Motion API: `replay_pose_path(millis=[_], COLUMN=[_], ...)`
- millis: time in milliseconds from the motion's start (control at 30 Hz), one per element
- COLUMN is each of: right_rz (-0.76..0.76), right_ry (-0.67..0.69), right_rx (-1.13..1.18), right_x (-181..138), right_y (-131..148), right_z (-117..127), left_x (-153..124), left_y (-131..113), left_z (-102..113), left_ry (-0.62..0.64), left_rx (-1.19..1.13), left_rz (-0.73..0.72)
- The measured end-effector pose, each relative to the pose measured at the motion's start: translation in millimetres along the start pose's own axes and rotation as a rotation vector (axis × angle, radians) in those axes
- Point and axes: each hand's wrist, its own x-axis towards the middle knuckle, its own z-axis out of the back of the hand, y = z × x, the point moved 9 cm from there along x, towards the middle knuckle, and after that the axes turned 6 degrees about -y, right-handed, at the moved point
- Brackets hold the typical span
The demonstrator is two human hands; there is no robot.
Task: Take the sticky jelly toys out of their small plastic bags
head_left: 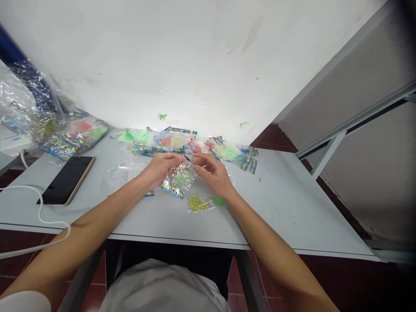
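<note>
Between my hands is a clear plastic packet (183,175) with light-green pieces inside and a colourful printed strip at its lower edge. My left hand (161,168) pinches the packet's upper left part. At its upper right edge is my right hand (212,172), fingers curled and thumb close to the plastic; whether it grips the film is hard to make out. Just below lies a small clear bag with yellow pieces (197,203). A bright green piece (219,200) shows beside my right wrist. Clear plastic film (121,175) lies left of my left hand.
Along the wall runs a heap of similar packets (169,141) with red, green and yellow contents. A larger bag of packets (78,132) stands at the back left. A phone (66,180) and a white cable (43,220) lie on the left of the table (292,208).
</note>
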Motion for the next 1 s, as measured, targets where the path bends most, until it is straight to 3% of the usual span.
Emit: replay_pose_path(millis=[200,633,767,1000], right_rz=[-0.153,-0.194,-0.2,-0.24], right_ry=[0.01,0.119,0.128,0.116], right_rx=[0.037,0.046,0.044,0.057], right_x=[0,1,1,0], right_y=[-16,-23,-23,-24], right_z=[-11,-15,-16,-17], left_x=[-2,-1,-3,-2], left_y=[3,8,6,6], left_z=[-6,-5,-9,-7], left_ry=[0.056,0.03,0.094,0.074], left_rx=[0.015,0.075,0.158,0.163], left_rz=[-0.012,-0.008,-0.024,-0.021])
